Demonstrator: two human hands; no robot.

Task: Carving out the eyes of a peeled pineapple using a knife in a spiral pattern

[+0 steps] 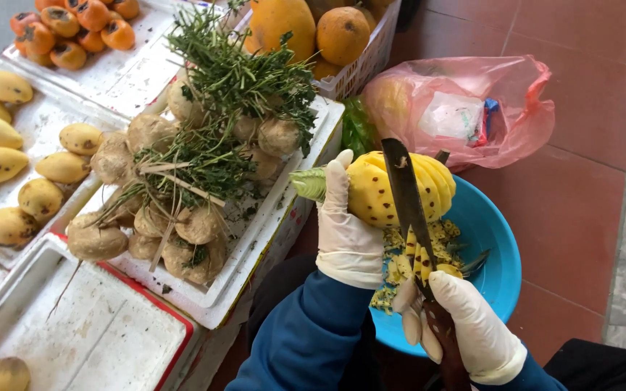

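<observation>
Red floor tiles (581,217) ran along the 3 o'clock side, and white foam trays (110,80) of fruit filled the ground from 9 to 12 o'clock. Over a blue bowl (498,253) near the centre, the left hand (345,232), gloved in white, was clenched around a peeled pineapple (378,188), gripping it near the trimmed green crown end (the stub pointed toward 9 o'clock). The fruit's long axis lay roughly from 9 to 3 o'clock, its far end already cut with spiral grooves. The right hand (472,326), also gloved, was closed around the handle of a long knife (403,195); from that grip at 5 o'clock the blade ran up toward 12 o'clock, crossing the pineapple nearly at right angles to its axis. So the fruit lay toward 11 o'clock from the knife hand, with the left hand the nearer one, touching it. Yellow peelings (400,261) sat in the bowl below. A pink plastic bag (465,108) rested at 1 o'clock, and leafy root vegetables (182,181) lay at 10 o'clock beside mangoes (9,152).
</observation>
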